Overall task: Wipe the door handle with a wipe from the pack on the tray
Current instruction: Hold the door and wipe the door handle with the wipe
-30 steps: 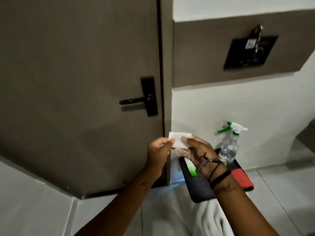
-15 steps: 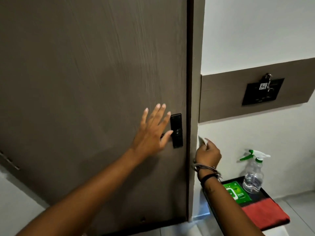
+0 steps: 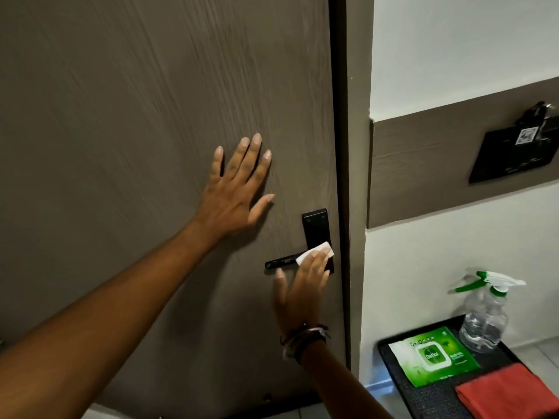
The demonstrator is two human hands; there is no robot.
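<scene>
My white wipe [image 3: 314,252] lies on the black door handle [image 3: 282,262] of the grey-brown, wood-grained door [image 3: 136,101]. On the black tray [image 3: 435,400]: green-and-white pack [image 3: 435,355], red cloth [image 3: 508,391], clear green-triggered spray bottle [image 3: 484,316].

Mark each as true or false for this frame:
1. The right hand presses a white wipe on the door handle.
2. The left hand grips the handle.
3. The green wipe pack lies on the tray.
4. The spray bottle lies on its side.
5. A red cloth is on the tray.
1. True: the right hand holds the wipe against the door handle.
2. False: the left hand is spread flat on the door.
3. True: the wipe pack lies on the tray.
4. False: the spray bottle stands upright.
5. True: red cloth.
</scene>
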